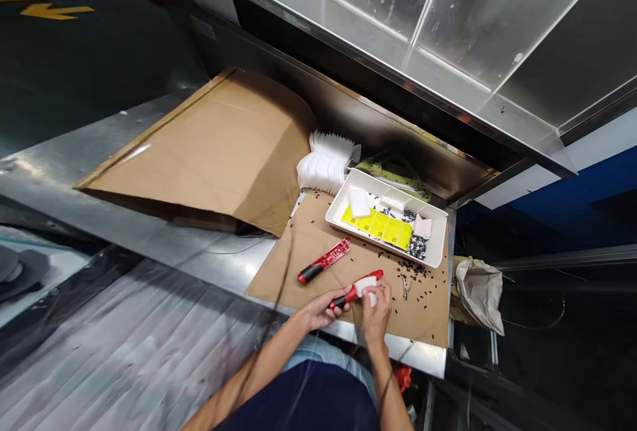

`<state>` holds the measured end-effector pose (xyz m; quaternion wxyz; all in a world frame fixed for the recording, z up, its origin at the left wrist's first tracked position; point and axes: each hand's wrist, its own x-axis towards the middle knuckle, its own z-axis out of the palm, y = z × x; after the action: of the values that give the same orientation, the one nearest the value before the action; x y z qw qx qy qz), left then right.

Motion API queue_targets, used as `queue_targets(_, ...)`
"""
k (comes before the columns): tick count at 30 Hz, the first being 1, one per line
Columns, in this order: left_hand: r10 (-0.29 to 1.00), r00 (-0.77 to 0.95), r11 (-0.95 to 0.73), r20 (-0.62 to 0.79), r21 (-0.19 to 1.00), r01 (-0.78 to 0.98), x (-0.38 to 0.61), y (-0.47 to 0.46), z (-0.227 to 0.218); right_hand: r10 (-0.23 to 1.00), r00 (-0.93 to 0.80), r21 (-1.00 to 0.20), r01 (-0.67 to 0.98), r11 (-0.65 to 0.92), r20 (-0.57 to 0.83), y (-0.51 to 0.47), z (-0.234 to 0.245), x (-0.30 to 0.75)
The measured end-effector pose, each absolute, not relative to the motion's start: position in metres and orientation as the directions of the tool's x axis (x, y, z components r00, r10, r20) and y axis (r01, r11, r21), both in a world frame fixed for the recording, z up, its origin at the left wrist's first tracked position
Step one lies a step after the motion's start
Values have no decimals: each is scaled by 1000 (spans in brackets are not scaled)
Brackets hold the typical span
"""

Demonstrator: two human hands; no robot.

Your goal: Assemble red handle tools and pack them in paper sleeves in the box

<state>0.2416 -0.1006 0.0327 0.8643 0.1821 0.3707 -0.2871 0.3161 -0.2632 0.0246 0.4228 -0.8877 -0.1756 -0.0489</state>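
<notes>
My left hand [322, 310] is closed around the black end of a red-and-black handle-shaped tool [352, 294], tilted up to the right above the cardboard. My right hand [377, 309] pinches a white pad [367, 284] and presses it against the red part of that tool. A second red-and-black piece [324, 261] lies just beyond my left hand, its red surface showing ribs and small holes. Several small dark parts [413, 268] and a few thin silvery pieces [405, 287] are scattered to the right of my right hand.
A white tray [444, 235] holds yellow label sheets [378, 225], white pads and small black parts. Behind it sit a stack of thin white sheets [326, 162] and a green bag [393, 176]. A large brown cardboard piece [213, 146] covers the left side. A metal shelf edge [398, 76] overhangs.
</notes>
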Motion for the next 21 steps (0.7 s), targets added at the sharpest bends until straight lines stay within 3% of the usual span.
queue_targets(4, -381, 551, 788, -743, 51, 613, 241, -101, 32, 219, 948, -726, 319, -610, 233, -267, 27, 318)
queue_targets(9, -383, 549, 799, -743, 32, 601, 241, -102, 27, 315, 927, -727, 357, -587, 201, -261, 31, 306)
queue_targets(13, -388, 543, 789, -745, 36, 613, 242, -100, 26, 225, 949, -719, 315, -619, 222, -263, 34, 311)
queue_targets(18, -354, 539, 755, -764, 106, 647, 243, -98, 28, 322, 925, -730, 360, -581, 200, -261, 34, 306)
queue_targets(21, -280, 539, 719, -795, 198, 666, 242, -103, 28, 263, 944, -726, 323, -607, 200, -264, 32, 315)
